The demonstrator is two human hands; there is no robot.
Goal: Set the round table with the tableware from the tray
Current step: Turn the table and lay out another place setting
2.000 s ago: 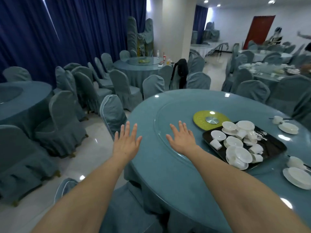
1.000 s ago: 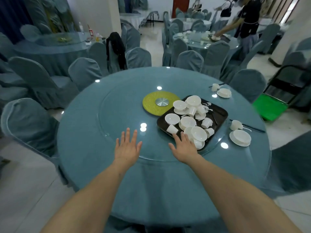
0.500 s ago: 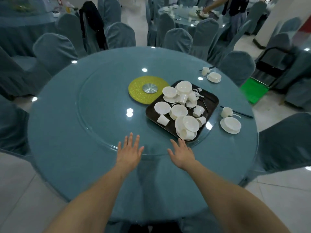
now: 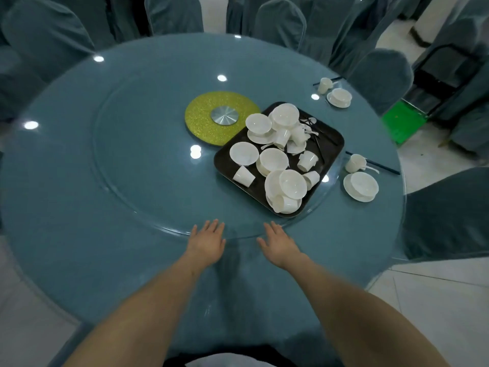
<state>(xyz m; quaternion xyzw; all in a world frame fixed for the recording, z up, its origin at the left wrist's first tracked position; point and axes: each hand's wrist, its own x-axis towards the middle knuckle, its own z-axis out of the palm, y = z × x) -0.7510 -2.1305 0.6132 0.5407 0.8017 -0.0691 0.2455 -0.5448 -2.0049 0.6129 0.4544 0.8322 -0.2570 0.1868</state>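
Two hands, both flat and empty — my left hand (image 4: 207,241) and right hand (image 4: 279,243) lay with fingers straight at the near rim of the glass turntable (image 4: 127,165), gripping nothing. A second before, my right fingertips had been almost at the tray (image 4: 334,140); by this moment my view had swung down over the counter (image 4: 66,247) and both hands sat nearer me, apart from the tray. I judged that I had taken up a spot at a bare stretch of the rim, with no piece lifted yet.

Two place settings stood done on the right: a near setting (image 4: 360,186) and a far setting (image 4: 339,97), each a bowl on a plate with one cup and chopsticks beside it. One tray sat on the turntable, right of the yellow hub (image 4: 201,117), loaded with white ware — about five bowls, roughly six cups, several lying on their sides, a few plates underneath, plus spoons and chopsticks too tangled to count.
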